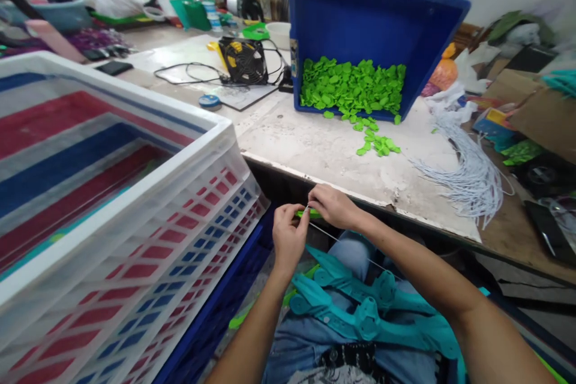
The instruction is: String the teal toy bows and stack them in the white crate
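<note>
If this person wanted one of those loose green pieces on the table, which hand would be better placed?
Probably the right hand: it is nearer the loose green pieces, while the left hand sits nearer the white crate.

1 head view, facing forward, downward (hands (pixel 288 235) near centre)

Blue bin (pixel 360 18), white cords (pixel 479 177) on tabletop (pixel 292 147)

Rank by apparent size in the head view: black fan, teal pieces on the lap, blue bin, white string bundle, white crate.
1. White crate, partly out of frame
2. Blue bin
3. Teal pieces
4. White string bundle
5. Black fan
</note>
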Tool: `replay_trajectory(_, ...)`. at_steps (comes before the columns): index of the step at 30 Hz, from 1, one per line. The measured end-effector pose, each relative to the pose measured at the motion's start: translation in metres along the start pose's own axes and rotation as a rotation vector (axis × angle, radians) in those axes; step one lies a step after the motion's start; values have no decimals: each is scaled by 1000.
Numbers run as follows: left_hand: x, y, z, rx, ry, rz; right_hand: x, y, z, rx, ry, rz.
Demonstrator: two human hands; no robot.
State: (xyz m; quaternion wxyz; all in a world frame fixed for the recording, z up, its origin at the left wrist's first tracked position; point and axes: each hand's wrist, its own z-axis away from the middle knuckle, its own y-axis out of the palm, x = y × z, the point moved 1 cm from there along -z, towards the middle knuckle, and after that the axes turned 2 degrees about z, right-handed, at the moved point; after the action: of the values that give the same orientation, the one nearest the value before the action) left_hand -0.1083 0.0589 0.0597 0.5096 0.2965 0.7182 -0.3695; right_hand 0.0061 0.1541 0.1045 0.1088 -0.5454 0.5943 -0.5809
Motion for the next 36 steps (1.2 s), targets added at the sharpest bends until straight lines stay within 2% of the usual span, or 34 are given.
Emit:
replay_trajectory(3,7,1,1,-33,120,82,-24,-17,-18,-119,102,119)
replay_trajectory(5,4,0,2,16,158,169,-35,-37,-31,-314,237,159)
replay_trajectory(7,-5,1,3,113,168,221,-30,-50,-40,-559,340,129)
replay_trajectory(8,-11,2,2,156,129,243,-21,-50,-40,-658,340,83)
replay_trajectory(9,-16,4,-2,190,52,277,-11,-44,-38,-703,306,11)
replay_trajectory(12,-26,9,-26,197,-319,532,14,-6,-13,-521,82,-195)
replay_trajectory(14,-30,4,-40,186,-471,600,20,21,11,-487,54,-235)
replay_trajectory(16,-33,-7,-47,178,-436,434,20,40,28,-517,96,-256)
replay_trajectory(18,-37,-19,-48,136,-254,176,15,50,33,-538,159,-284)
replay_trajectory(20,-40,-25,-45,105,-113,67,10,54,30,-538,219,-318)
replay_trajectory(21,-40,-25,-43,103,-123,114,8,55,27,-540,248,-335)
replay_trajectory(25,-36,-17,-38,163,-469,592,11,56,16,-600,338,-402)
replay_trajectory(26,-35,-16,-37,182,-520,668,15,56,15,-621,349,-415)
replay_trajectory(28,-35,-18,-35,226,-555,724,25,54,14,-669,355,-436)
replay_trajectory(32,-36,-29,-33,327,-590,687,44,48,12,-736,319,-481)
replay_trajectory(36,-32,-28,-39,331,-589,714,45,44,8,-691,319,-549)
